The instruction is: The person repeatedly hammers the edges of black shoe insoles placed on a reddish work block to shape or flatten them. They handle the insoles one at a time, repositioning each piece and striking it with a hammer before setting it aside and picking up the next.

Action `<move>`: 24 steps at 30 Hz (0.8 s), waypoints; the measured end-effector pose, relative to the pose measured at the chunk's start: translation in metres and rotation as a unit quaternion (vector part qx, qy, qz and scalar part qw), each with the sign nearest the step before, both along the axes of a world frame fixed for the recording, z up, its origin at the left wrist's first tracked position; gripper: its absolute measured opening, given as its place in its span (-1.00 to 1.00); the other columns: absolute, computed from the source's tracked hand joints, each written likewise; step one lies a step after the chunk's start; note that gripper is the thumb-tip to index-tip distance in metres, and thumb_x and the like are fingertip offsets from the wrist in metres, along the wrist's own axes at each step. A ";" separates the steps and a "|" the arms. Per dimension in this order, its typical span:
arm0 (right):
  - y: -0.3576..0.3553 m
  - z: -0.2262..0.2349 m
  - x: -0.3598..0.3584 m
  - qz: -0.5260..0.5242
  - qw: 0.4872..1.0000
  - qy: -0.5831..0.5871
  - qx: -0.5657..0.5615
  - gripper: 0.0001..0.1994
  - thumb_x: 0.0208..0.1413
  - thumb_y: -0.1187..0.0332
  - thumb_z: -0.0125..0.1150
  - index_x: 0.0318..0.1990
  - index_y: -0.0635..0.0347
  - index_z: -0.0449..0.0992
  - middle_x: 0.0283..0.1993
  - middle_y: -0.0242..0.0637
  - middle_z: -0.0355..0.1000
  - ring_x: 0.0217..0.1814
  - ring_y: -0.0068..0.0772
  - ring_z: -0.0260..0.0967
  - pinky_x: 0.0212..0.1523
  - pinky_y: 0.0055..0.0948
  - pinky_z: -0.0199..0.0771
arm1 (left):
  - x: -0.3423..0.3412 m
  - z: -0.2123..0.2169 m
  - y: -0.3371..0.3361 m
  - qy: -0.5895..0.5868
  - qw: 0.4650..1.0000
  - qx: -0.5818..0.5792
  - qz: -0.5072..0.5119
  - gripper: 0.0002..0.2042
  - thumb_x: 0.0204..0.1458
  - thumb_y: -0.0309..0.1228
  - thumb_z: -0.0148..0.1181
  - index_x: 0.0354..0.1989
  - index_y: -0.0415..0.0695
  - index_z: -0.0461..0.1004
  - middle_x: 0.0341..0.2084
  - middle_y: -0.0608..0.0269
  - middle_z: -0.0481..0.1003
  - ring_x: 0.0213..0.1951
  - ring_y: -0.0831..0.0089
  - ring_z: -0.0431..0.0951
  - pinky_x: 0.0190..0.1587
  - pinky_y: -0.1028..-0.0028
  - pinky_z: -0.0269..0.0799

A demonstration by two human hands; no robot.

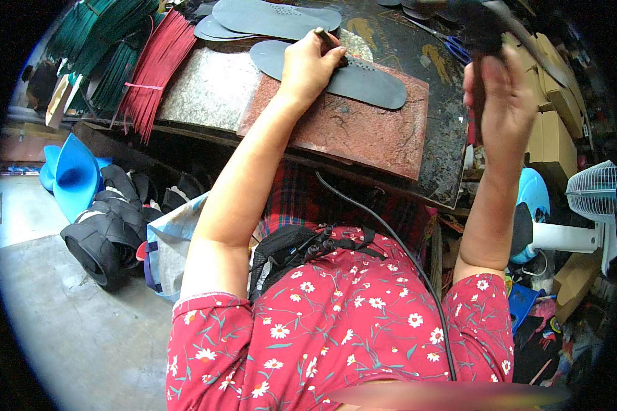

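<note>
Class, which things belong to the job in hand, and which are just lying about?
In the job: black rod (left hand), blurred dark tool (right hand), grey insole, red slab.

Lying about: red strips, green strips, blue sheet, fan, boxes.

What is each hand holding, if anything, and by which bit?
The left hand holds a dark rod-shaped tool just below its top end. The right hand seems to grip a dark thing, too blurred to tell which part.

left grip [313, 65]: rod [322, 35] on insole [370, 85] | right grip [504, 96]: raised tool [474, 31] (blurred)
</note>
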State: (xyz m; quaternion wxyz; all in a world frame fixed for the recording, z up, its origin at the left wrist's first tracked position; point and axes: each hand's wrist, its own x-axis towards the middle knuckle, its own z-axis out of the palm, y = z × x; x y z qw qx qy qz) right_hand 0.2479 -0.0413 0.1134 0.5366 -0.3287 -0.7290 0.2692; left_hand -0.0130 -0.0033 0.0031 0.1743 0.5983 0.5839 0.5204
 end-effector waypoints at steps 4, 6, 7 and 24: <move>0.005 -0.018 -0.027 0.025 0.997 -0.028 0.065 -0.78 0.29 0.26 0.11 -0.04 0.17 0.47 -0.49 -0.30 0.49 -0.52 -0.47 0.43 -0.48 -0.53 0.39 | 0.022 0.005 -0.007 0.251 0.958 0.137 0.016 -0.84 -0.01 -0.42 0.24 -0.28 -0.16 0.43 -0.54 -0.01 0.54 -0.39 -0.01 0.59 -0.31 0.18 0.51; 0.015 -0.045 -0.030 -0.114 0.963 -0.243 0.010 -0.69 0.23 0.12 0.14 -0.04 0.13 0.45 -0.27 0.09 0.49 -0.17 0.22 0.45 -0.32 -0.09 0.46 | 0.029 0.005 -0.007 0.346 0.928 0.136 0.016 -0.85 -0.03 -0.45 0.22 -0.31 -0.16 0.42 -0.58 -0.02 0.52 -0.42 0.01 0.59 -0.34 0.18 0.51; 0.019 -0.055 -0.019 -0.114 0.964 -0.240 -0.008 -0.67 0.24 0.07 0.12 -0.04 0.10 0.46 -0.28 0.06 0.51 -0.18 0.19 0.46 -0.32 -0.08 0.45 | 0.029 0.004 -0.006 0.270 0.950 0.156 0.020 -0.88 -0.03 -0.48 0.20 -0.33 -0.17 0.42 -0.56 -0.05 0.53 -0.44 0.01 0.59 -0.35 0.19 0.51; 0.003 -0.035 -0.020 -0.123 0.952 -0.279 0.008 -0.72 0.26 0.11 0.13 -0.08 0.12 0.48 -0.43 -0.07 0.52 -0.40 -0.02 0.52 -0.45 -0.27 0.44 | 0.040 0.004 -0.009 0.337 0.928 0.159 0.009 -0.84 0.08 -0.41 0.19 -0.24 -0.17 0.37 -0.57 -0.01 0.51 -0.45 0.05 0.58 -0.39 0.17 0.48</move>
